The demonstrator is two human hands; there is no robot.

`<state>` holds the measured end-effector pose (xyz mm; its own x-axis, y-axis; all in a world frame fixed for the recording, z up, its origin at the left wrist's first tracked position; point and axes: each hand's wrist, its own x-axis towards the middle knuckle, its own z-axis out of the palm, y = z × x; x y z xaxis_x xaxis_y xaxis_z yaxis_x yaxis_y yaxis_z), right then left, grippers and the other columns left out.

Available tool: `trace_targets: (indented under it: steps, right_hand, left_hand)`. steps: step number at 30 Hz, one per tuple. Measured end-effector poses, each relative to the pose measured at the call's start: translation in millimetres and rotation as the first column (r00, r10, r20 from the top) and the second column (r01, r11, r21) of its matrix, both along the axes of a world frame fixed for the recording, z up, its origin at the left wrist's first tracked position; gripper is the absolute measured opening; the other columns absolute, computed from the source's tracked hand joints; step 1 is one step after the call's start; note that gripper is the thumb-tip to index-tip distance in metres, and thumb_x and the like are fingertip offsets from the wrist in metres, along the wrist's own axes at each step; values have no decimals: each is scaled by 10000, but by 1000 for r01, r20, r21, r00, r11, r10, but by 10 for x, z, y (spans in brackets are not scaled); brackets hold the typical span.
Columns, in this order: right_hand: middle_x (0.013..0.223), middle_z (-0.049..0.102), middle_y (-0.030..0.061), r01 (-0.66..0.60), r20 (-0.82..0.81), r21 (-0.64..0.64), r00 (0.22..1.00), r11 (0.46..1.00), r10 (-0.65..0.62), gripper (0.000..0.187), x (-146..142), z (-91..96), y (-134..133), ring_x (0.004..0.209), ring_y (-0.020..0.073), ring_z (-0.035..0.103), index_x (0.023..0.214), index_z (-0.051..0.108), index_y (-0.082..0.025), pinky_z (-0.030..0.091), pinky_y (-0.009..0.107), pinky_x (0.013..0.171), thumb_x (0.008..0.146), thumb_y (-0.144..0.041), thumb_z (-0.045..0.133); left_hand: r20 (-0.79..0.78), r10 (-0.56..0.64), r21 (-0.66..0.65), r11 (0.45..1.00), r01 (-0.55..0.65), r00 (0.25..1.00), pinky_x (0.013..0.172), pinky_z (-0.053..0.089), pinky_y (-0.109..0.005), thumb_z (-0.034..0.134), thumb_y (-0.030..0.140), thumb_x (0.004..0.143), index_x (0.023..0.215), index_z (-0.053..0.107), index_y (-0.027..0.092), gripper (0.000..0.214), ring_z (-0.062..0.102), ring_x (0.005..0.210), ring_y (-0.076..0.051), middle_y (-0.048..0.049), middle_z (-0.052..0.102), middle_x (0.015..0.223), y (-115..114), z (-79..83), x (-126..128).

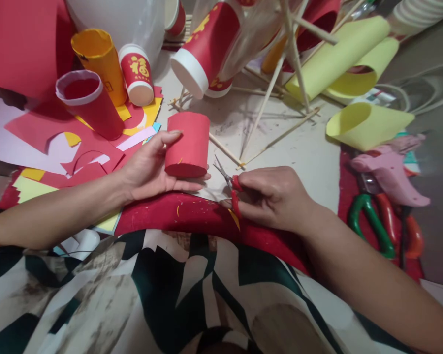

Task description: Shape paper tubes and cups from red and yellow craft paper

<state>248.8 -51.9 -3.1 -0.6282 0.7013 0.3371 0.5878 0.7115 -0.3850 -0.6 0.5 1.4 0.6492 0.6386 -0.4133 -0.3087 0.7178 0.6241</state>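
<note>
My left hand [153, 169] holds a short red paper cylinder [188, 140], thumb on its side and fingers beneath and behind it. The cylinder stands nearly upright, a small yellow mark near its lower edge. In my right hand [271, 196] is a small pair of scissors [227, 178] with red handles. Its blades are slightly apart and point up and left toward the cylinder, without touching it. A thin yellow paper strip [235, 219] lies just below the scissors. Behind the cylinder, thin wooden sticks [227, 151] form a frame on the white board.
Red paper scraps [92, 155], a red paper tube [92, 110] and an orange tube [101, 64] crowd the left. Red paper cups [136, 66] stand at the back. Rolled yellow paper [369, 125] and large green-handled scissors [371, 226] are at the right.
</note>
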Motion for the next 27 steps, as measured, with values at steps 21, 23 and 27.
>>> trace_targets:
  steps: [21,23,27]
  right_hand:
    - [494,408,-21,140,73,-25,988,990,-138,386,-17,-74,10,454,119,361,617,392,-226,266,270,467,902,-398,589]
    - [487,396,-23,151,68,-13,986,989,-149,405,-27,-78,6,454,113,350,599,386,-223,263,265,470,896,-404,593]
    - [484,422,-14,193,99,-7,976,981,-192,403,-42,-76,-3,456,119,372,588,418,-218,258,270,475,879,-428,601]
  left_hand:
    - [-49,8,-63,998,-11,999,628,664,-302,382,678,986,1403,497,133,696,786,776,-282,-102,753,892,52,18,12]
    - [-53,13,-50,999,-15,999,619,660,-293,357,681,991,1386,512,133,692,783,761,-268,-109,754,928,40,34,31]
    - [-67,27,-28,999,-29,997,600,653,-280,304,679,1004,1366,531,139,688,781,752,-251,-114,756,988,15,68,53]
